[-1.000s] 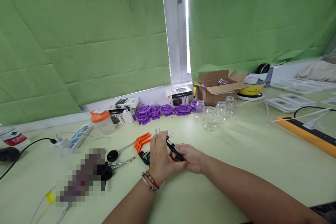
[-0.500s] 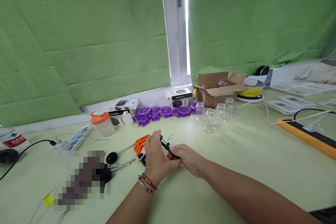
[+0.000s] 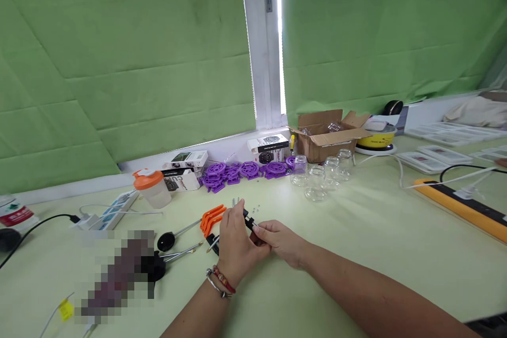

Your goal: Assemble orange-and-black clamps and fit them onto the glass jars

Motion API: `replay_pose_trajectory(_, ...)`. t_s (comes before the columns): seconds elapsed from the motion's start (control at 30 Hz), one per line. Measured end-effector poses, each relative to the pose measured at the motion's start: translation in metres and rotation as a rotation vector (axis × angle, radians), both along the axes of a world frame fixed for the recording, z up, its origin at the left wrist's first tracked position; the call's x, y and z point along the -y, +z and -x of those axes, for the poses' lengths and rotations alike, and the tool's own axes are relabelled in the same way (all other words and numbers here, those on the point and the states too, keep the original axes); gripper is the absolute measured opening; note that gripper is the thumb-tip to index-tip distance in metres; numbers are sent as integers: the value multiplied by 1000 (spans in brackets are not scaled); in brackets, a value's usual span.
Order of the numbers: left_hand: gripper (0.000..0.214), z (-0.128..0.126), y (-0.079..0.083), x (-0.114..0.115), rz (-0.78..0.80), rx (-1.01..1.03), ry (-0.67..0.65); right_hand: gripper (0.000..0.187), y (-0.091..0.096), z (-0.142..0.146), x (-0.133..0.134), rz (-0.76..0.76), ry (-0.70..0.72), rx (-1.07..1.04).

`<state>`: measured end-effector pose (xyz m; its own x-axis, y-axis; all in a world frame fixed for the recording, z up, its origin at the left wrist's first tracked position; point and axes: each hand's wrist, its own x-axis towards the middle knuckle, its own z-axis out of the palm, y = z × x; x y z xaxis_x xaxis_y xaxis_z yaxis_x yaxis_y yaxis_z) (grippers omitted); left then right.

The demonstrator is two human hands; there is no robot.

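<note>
In the head view, my left hand (image 3: 236, 237) wraps round a black plastic part (image 3: 249, 218) with a thin bright metal piece along it. The fingers of my right hand (image 3: 277, 240) pinch its near end. Both hands hide most of the part. Orange angled handles (image 3: 212, 218) lie just left of my left hand, beside a black piece (image 3: 214, 243) on the table. Farther left are a black round knob on a metal rod (image 3: 166, 241) and a black piece with metal rods (image 3: 154, 265). Tiny bits of hardware (image 3: 256, 208) lie beyond my fingers.
Purple plastic parts (image 3: 249, 170), white-and-black boxes (image 3: 181, 179) and an open cardboard box (image 3: 332, 142) line the back. Glass jars (image 3: 316, 185) stand right of centre. A bottle with an orange lid (image 3: 156, 195) stands left. An orange power strip (image 3: 459, 208) lies right, cables (image 3: 402, 169) nearby.
The black part has turned slightly in my hands, and less of its near end shows past my right fingers. The whole view has shifted a little.
</note>
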<state>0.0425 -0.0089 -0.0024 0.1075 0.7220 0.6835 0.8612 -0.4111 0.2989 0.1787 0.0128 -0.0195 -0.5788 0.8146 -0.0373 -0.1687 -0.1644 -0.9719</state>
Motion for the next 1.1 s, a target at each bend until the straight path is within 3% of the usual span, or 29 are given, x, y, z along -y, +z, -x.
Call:
replay_pose_trajectory(0.07, 86, 5, 3, -1, -4, 1, 0, 53, -2, -7, -7, -78, -7, 32)
replay_pose_trajectory(0.13, 91, 12, 5, -3, 14, 1, 2, 51, -7, -15, -19, -210, -123, 148)
replay_pose_trajectory(0.2, 94, 19, 5, -4, 39, 7, 12, 34, -17, -21, -34, -398, -325, 391)
replay_pose_trajectory(0.27, 96, 23, 5, -5, 56, 15, 23, 22, -28, -23, -48, -534, -440, 606)
replay_pose_trajectory(0.43, 95, 27, 4, -6, 84, 21, 25, 26, -36, -9, -70, -716, -417, 868)
replay_pose_trajectory(0.57, 95, 29, 7, -5, 108, 42, 39, 24, -30, 2, -77, -719, -408, 1012)
replay_pose_trajectory(0.93, 101, 24, 22, 13, 274, 226, -84, 15, -29, 4, -80, -698, -421, 1041)
replay_pose_trajectory(1.03, 103, 22, 33, 21, 423, 379, -155, 12, -16, -1, -70, -715, -414, 979)
replay_pose_trajectory(1.1, 102, 24, 39, 24, 524, 478, -216, 12, 1, -7, -56, -802, -429, 783)
